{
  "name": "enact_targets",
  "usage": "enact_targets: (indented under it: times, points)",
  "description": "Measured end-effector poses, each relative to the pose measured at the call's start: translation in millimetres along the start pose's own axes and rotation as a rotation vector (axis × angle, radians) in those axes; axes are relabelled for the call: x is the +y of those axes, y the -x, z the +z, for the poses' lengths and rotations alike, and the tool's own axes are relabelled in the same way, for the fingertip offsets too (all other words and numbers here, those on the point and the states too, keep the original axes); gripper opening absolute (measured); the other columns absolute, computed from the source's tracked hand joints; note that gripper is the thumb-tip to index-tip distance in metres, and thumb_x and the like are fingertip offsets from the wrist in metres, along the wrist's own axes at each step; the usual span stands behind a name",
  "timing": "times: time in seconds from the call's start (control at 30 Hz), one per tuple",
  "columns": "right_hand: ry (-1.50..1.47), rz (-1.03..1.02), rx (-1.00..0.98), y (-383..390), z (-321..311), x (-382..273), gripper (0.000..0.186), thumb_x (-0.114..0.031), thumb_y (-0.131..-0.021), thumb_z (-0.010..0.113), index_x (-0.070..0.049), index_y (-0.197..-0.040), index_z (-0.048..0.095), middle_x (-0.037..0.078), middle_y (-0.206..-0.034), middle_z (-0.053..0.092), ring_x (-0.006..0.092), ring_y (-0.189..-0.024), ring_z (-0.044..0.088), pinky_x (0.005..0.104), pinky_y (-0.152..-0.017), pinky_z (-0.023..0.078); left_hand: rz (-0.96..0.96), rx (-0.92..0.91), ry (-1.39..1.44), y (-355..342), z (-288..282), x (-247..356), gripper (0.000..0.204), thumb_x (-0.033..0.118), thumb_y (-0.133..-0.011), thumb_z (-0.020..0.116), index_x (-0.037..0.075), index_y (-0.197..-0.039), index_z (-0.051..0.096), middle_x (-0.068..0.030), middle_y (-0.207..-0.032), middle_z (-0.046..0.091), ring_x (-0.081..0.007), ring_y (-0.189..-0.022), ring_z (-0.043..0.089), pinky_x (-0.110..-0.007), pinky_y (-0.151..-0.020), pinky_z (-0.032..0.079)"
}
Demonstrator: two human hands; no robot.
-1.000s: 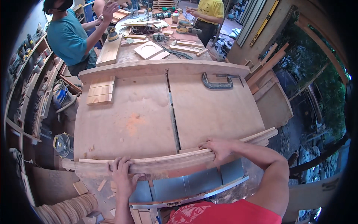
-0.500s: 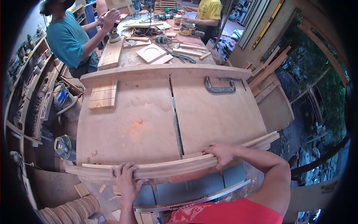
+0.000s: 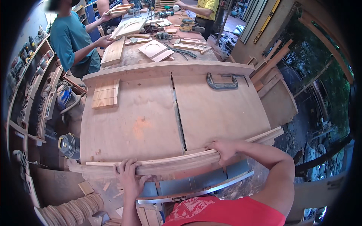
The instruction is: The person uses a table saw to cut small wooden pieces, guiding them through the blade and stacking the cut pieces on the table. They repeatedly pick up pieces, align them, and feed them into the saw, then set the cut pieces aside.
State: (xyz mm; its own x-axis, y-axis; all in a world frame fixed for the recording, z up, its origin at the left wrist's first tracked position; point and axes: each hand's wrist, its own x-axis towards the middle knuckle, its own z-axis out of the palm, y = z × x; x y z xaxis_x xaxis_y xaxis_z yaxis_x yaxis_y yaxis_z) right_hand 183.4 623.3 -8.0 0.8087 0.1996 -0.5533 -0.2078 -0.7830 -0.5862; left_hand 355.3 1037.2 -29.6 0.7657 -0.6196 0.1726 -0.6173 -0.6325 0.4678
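Plywood panel lies flat before the person, slot down its middle. Near rail runs along panel's near edge, both hands on it. Far rail along panel's far edge. Dark-lined wood block on panel's far left corner. C-clamp lying on panel's far right. Left hand at panel's near edge, left part: fingers curled over rail, slightly spread, thumb apart. Right hand at panel's near edge, right part: fingers pressed together over rail top, thumb can't tell. Orange patch on panel's left half
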Motion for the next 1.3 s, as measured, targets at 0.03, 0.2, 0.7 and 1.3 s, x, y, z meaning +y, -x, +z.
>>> enact_targets:
  times: [0.03, 0.2, 0.7, 1.3]
  points:
    - [0.013, -0.01, 0.002, 0.7, 1.0, 2.7, 0.095, -0.026, -0.058, 0.086, 0.005, -0.143, 0.057, 0.025, -0.137, 0.064, 0.0401, -0.131, 0.058, 0.0453, -0.113, 0.047, 0.001, 0.001, 0.008, -0.4, 1.9, -0.1, 0.067, 0.035, -0.063, 0.095, 0.014, -0.119, 0.067, -0.008, -0.132, 0.066, -0.0366, -0.135, 0.051, -0.066, -0.122, 0.017]
    - [0.034, 0.018, -0.053, -2.5, -5.1, -1.2, 0.096, -0.026, -0.058, 0.088, 0.004, -0.143, 0.058, 0.027, -0.125, 0.071, 0.0391, -0.114, 0.069, 0.0429, -0.101, 0.054, 0.001, 0.046, 0.016, 1.1, 3.0, -1.1, 0.066, 0.036, -0.063, 0.095, 0.015, -0.119, 0.067, -0.0075, -0.131, 0.067, -0.0359, -0.137, 0.05, -0.064, -0.124, 0.016]
    - [0.256, 0.111, 0.291, 11.0, 20.7, -4.5, 0.063, -0.033, -0.059, 0.088, -0.004, -0.113, 0.073, 0.021, -0.099, 0.076, 0.0402, -0.098, 0.073, 0.0483, -0.087, 0.057, -0.002, 0.065, 0.015, 5.4, 5.2, -3.9, 0.061, 0.037, -0.066, 0.095, 0.016, -0.117, 0.069, -0.0041, -0.13, 0.069, -0.0328, -0.136, 0.053, -0.064, -0.125, 0.017]
    - [0.161, 0.205, 0.273, 15.9, 23.9, -7.9, 0.061, -0.032, -0.059, 0.088, -0.006, -0.114, 0.077, 0.02, -0.106, 0.078, 0.0366, -0.101, 0.075, 0.046, -0.09, 0.057, 0.027, 0.078, -0.001, 5.9, 11.2, -9.2, 0.062, 0.043, -0.068, 0.094, 0.015, -0.117, 0.07, -0.0019, -0.128, 0.069, -0.0313, -0.135, 0.052, -0.064, -0.124, 0.017]
